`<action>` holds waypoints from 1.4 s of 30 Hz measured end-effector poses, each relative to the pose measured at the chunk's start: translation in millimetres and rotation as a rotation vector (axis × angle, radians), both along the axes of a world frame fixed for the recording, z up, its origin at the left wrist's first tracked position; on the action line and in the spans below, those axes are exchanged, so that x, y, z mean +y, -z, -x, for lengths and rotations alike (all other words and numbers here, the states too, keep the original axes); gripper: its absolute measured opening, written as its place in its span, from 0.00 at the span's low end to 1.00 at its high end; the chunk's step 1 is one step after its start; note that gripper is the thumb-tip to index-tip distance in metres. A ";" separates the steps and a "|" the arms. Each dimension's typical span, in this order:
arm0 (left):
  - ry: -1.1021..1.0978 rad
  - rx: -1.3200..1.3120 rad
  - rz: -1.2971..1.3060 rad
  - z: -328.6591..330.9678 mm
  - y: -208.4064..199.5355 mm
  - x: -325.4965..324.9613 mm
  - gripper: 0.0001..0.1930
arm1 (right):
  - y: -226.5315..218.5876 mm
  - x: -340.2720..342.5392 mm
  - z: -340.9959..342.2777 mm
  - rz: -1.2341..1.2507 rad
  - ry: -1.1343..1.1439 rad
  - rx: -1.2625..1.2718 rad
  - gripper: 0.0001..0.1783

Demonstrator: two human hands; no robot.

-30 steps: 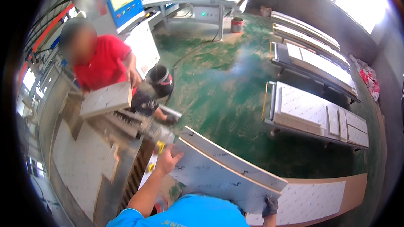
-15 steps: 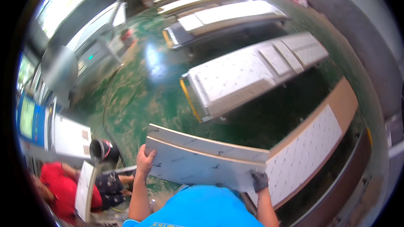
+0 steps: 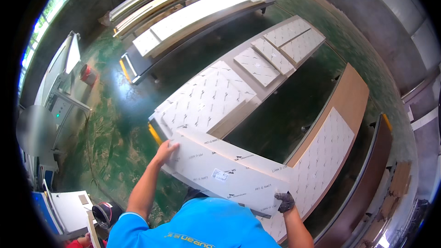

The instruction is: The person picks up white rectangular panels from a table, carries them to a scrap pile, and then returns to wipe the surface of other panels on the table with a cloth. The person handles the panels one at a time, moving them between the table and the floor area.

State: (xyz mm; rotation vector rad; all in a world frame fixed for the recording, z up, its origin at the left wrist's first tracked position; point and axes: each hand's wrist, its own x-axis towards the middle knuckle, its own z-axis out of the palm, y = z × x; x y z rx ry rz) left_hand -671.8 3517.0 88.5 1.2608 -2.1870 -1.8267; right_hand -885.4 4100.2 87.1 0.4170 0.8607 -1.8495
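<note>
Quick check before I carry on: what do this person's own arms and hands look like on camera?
The left hand is ungloved; the right hand wears a dark grey or black glove. The shirt is bright blue with yellow lettering, and its left sleeve is short. No watch or cable shows on either forearm.

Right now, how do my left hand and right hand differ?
Your left hand is bare, while your right hand wears a dark glove. The left hand is at the left end of the held boards, the right hand at their right end. In the picture, the left hand sits higher than the right hand. Both hands grip the boards.
</note>
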 end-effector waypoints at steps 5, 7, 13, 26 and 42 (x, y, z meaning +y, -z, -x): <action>0.127 -0.109 0.061 231.2 37.8 -80.3 0.38 | -57.9 -77.0 93.2 -0.008 0.230 0.027 0.47; -0.029 -0.039 0.189 299.1 47.9 -90.1 0.42 | -70.7 -97.6 136.5 -0.029 0.276 0.120 0.48; -0.563 0.047 -0.814 418.2 107.2 -35.9 0.44 | -16.8 -170.5 296.5 -0.153 0.328 0.064 0.47; -0.946 -0.333 -0.597 308.3 89.1 19.3 0.17 | 255.8 -391.1 689.3 0.041 0.120 -0.134 0.42; -0.840 -0.721 -0.916 449.2 17.3 170.4 0.22 | 359.7 -452.6 818.8 -1.220 -0.870 0.455 0.28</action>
